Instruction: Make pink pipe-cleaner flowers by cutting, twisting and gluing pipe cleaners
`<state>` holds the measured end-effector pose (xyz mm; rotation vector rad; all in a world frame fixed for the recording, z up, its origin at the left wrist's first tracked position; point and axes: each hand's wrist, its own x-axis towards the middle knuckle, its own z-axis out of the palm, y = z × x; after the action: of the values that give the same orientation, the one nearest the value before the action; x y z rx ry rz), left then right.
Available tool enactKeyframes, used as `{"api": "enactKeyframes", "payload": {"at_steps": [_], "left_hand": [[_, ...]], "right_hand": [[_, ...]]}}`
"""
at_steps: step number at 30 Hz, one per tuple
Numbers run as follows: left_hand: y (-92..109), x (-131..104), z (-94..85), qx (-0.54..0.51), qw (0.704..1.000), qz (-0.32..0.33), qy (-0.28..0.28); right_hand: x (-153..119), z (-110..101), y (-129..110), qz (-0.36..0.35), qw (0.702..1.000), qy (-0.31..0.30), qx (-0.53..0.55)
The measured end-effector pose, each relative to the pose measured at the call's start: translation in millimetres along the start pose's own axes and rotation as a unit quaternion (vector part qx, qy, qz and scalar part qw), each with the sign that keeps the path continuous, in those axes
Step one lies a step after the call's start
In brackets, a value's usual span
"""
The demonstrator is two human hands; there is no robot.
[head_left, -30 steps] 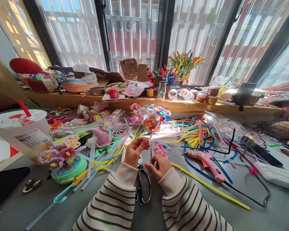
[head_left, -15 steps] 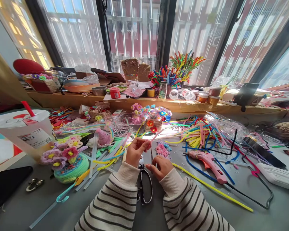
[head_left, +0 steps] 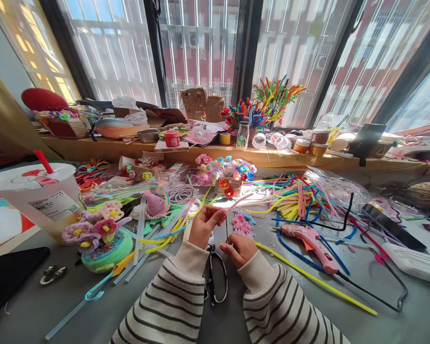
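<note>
My left hand (head_left: 205,226) is closed, its thumb and fingertips pinching a pink pipe cleaner (head_left: 241,202). One end of that stem sticks out up and to the right. My right hand (head_left: 241,249) is curled around the lower part of a thin dark rod (head_left: 227,228), which stands nearly upright between the hands. The rod's top meets the pink stem near my left fingertips; whether the stem is wound on it I cannot tell. Black-handled scissors (head_left: 219,279) lie below, between my wrists. A fuzzy pink and blue piece (head_left: 242,222) rests just beyond my right hand.
A pink glue gun (head_left: 313,244) with a black cord lies at right, near a long yellow pipe cleaner (head_left: 318,278). At left are a flower-topped green cushion (head_left: 107,253) and a drink cup (head_left: 39,205). Bundled pipe cleaners (head_left: 297,208) and a flower basket (head_left: 229,185) stand behind.
The pink stem's free end now reaches a little farther right. My right hand has shifted slightly down and right, and more of the dark rod shows between the hands.
</note>
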<state>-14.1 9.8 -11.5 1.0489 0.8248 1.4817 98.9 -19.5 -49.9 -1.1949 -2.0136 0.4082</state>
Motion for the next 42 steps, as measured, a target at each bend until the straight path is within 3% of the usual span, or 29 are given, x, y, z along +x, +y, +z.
{"api": "enactKeyframes", "payload": {"at_steps": [13,28,42], "left_hand": [[3.9,-1.7,3.6,-0.021,0.999,-0.025,0.004],[5.0,-1.9,3.4,-0.056,0.998,-0.023,0.023],[3.1,-1.9,0.4,0.022,0.999,-0.023,0.009]], "right_hand": [[-1.2,2.4,1.0,-0.022,0.999,-0.004,0.024],[-2.0,-6.5,-7.3,0.028,0.999,0.036,0.015],[-2.4,-6.3,-7.4,0.034,0.999,0.023,0.002]]}}
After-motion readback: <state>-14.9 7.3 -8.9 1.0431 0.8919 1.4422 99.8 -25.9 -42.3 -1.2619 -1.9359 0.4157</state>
